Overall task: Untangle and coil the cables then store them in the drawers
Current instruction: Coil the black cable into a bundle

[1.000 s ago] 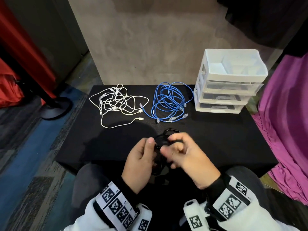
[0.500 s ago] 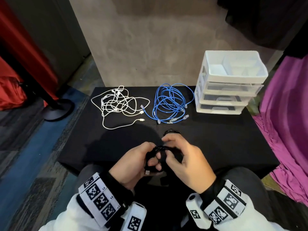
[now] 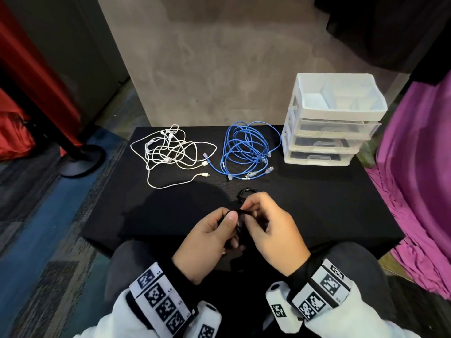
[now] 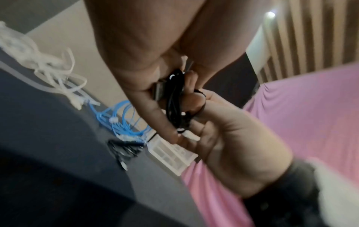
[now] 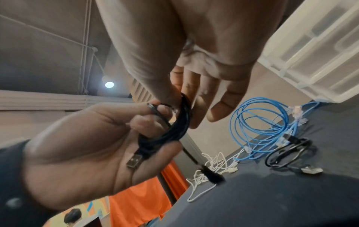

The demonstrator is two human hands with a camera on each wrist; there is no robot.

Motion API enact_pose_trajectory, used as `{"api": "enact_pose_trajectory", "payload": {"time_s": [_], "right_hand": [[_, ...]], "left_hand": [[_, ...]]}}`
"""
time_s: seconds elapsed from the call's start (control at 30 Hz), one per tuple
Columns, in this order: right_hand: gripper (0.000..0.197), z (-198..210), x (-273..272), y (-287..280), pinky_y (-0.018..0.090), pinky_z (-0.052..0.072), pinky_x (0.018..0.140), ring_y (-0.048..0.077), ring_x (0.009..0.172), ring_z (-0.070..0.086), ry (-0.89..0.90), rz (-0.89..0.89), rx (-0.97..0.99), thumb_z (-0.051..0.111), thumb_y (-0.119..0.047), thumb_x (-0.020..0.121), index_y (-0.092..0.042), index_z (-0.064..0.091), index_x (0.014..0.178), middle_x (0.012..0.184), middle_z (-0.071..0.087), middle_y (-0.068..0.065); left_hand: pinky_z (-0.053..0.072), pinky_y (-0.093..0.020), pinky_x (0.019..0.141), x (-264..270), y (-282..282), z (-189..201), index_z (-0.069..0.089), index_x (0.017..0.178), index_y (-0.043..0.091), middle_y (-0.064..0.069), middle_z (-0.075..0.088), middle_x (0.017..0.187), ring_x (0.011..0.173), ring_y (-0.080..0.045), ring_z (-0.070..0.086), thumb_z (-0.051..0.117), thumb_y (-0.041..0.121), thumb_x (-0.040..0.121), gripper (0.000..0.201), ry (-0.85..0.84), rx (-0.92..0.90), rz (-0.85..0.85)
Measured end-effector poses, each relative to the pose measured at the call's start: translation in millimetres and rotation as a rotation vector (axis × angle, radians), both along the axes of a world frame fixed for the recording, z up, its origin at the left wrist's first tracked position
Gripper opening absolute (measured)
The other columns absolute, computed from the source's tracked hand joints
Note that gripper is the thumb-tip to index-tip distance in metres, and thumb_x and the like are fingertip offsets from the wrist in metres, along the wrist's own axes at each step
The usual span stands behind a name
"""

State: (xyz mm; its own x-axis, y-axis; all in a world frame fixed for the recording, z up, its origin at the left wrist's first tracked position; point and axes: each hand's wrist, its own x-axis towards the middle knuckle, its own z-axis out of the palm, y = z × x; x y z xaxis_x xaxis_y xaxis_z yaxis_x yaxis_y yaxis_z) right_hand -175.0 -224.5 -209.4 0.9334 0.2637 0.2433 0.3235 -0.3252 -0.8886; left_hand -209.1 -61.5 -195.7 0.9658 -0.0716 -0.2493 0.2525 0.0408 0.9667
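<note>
Both hands hold a small coil of black cable (image 3: 236,212) over the near edge of the black table (image 3: 317,206). My left hand (image 3: 212,232) has its fingers curled round the coil (image 5: 174,127), and a USB plug (image 5: 134,161) lies across its palm. My right hand (image 3: 268,225) pinches the coil's top between thumb and fingers (image 5: 194,98). A second black cable (image 3: 246,191) lies on the table just beyond my hands. Further back lie a tangled white cable bundle (image 3: 170,154) and a loose blue cable bundle (image 3: 249,152). A white drawer unit (image 3: 329,123) stands at the back right, drawers closed.
A purple cloth (image 3: 419,191) hangs along the table's right side. To the left on the floor stand a black stand base (image 3: 80,162) and red fabric (image 3: 36,69). A concrete wall rises behind the table. My knees sit under the near edge.
The black loop that stood open between my hands half a second ago is now squeezed together. My left thumb has come over the top and my right fingers have closed on it.
</note>
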Motion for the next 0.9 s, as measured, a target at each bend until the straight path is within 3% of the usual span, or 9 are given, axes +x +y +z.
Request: {"api": "enact_pose_trajectory", "payload": {"time_s": [0.13, 0.23, 0.33, 0.4, 0.53, 0.6, 0.67, 0.8, 0.9], "right_hand": [[0.027, -7, -2, -4, 0.025, 0.045, 0.084, 0.014, 0.093, 0.058, -0.233, -0.041, -0.079, 0.068, -0.001, 0.087, -0.022, 0.066, 0.104, 0.103, 0.06, -0.012], [0.021, -8, -14, -1, 0.023, 0.048, 0.085, 0.018, 0.095, 0.059, -0.169, -0.074, 0.041, 0.073, -0.011, 0.086, -0.021, 0.069, 0.104, 0.108, 0.056, -0.008], [0.011, -16, -17, 6, 0.018, 0.046, 0.082, 0.011, 0.094, 0.06, -0.12, -0.019, -0.044, 0.074, -0.029, 0.087, -0.021, 0.074, 0.095, 0.101, 0.057, -0.01], [0.005, -15, -9, 5, 0.018, 0.044, 0.077, 0.009, 0.085, 0.058, -0.052, -0.03, 0.024, 0.072, -0.024, 0.088, -0.019, 0.072, 0.086, 0.094, 0.059, -0.007], [0.022, 11, 3, -8, 0.031, 0.045, 0.075, 0.02, 0.071, 0.055, 0.383, 0.042, 0.374, 0.066, -0.022, 0.096, -0.017, 0.067, 0.075, 0.074, 0.062, 0.007], [0.025, 18, 6, -14, 0.024, 0.039, 0.06, 0.014, 0.056, 0.045, 0.39, 0.103, 0.277, 0.062, -0.02, 0.102, -0.011, 0.065, 0.079, 0.058, 0.049, 0.006], [0.019, 14, 12, -21, 0.02, 0.034, 0.057, 0.007, 0.054, 0.039, 0.289, 0.086, 0.109, 0.065, -0.021, 0.1, -0.015, 0.07, 0.083, 0.058, 0.043, -0.003], [0.006, -5, 20, -32, 0.024, 0.04, 0.089, 0.007, 0.09, 0.057, -0.004, -0.062, -0.251, 0.073, -0.035, 0.092, -0.035, 0.077, 0.088, 0.086, 0.065, -0.014], [0.009, -16, 12, -22, 0.032, 0.052, 0.083, 0.013, 0.083, 0.065, 0.031, -0.128, -0.133, 0.074, -0.023, 0.093, -0.031, 0.079, 0.09, 0.084, 0.069, -0.006]], "left_hand": [[0.039, -0.041, 0.072, 3, -4, -4, 0.064, 0.083, 0.016, -0.006, 0.047, 0.066, 0.063, -0.016, 0.049, 0.052, 0.035, 0.104, 0.031, 0.009, -0.022, 0.142], [0.036, -0.035, 0.065, 6, -4, -6, 0.062, 0.082, 0.014, -0.003, 0.049, 0.062, 0.062, -0.017, 0.045, 0.049, 0.035, 0.106, 0.034, -0.047, 0.065, 0.226], [0.037, -0.031, 0.061, 9, -3, -7, 0.059, 0.083, 0.008, 0.004, 0.044, 0.057, 0.059, -0.014, 0.041, 0.048, 0.03, 0.107, 0.035, -0.088, 0.06, 0.222], [0.038, -0.031, 0.062, 9, 0, -9, 0.058, 0.083, 0.007, 0.005, 0.047, 0.056, 0.058, -0.014, 0.043, 0.048, 0.03, 0.107, 0.034, -0.14, 0.143, 0.185], [0.042, -0.024, 0.059, 9, 11, -11, 0.061, 0.086, 0.02, 0.011, 0.052, 0.06, 0.058, -0.007, 0.047, 0.052, 0.03, 0.104, 0.023, -0.313, 0.427, 0.05], [0.041, -0.022, 0.059, 13, 19, -11, 0.06, 0.086, 0.021, 0.013, 0.053, 0.062, 0.059, -0.005, 0.046, 0.054, 0.029, 0.104, 0.021, -0.365, 0.504, 0.025], [0.039, -0.022, 0.058, 18, 27, -10, 0.06, 0.085, 0.017, 0.011, 0.05, 0.061, 0.056, -0.006, 0.044, 0.053, 0.028, 0.105, 0.023, -0.334, 0.47, 0.03], [0.033, -0.018, 0.049, 15, 26, -6, 0.055, 0.085, 0.008, 0.007, 0.038, 0.058, 0.05, -0.009, 0.035, 0.046, 0.027, 0.107, 0.031, -0.12, 0.139, 0.056], [0.024, -0.021, 0.046, 11, 17, -8, 0.056, 0.089, 0.012, 0.007, 0.035, 0.06, 0.05, -0.008, 0.035, 0.047, 0.036, 0.107, 0.031, -0.043, -0.023, 0.065]]}}
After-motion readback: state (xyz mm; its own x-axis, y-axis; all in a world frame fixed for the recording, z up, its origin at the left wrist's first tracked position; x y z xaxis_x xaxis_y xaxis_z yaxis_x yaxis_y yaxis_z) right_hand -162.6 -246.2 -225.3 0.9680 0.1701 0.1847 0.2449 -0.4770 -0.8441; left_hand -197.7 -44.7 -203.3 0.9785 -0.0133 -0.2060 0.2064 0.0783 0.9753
